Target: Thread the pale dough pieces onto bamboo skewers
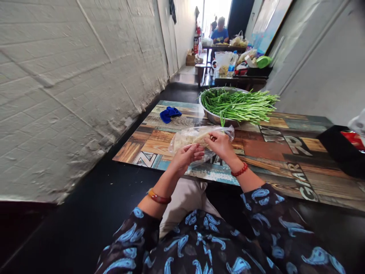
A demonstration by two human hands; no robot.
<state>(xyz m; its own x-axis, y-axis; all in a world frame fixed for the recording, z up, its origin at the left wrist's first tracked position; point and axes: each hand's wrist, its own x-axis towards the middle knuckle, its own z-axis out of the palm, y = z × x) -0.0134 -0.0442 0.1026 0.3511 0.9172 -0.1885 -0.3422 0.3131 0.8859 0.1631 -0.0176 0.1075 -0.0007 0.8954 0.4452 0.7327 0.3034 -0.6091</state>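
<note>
The left hand [186, 156] curls its fingers while the right hand [219, 144] pinches thumb to fingers, just apart; whether either grips a small piece, I cannot tell. Picking at these pale pieces is probably best done with light fingertips, low over the plastic — so crumbs drop back inside. Their clear plastic bag [185, 136] lies flat on the counter [262, 150], just under and beyond the hands. Farther off sit a blue cloth [170, 114] and a steel bowl [211, 116] heaped with long green stalks [239, 102].

Plastic bag [182, 136] partly behind right hand [221, 145]
</note>
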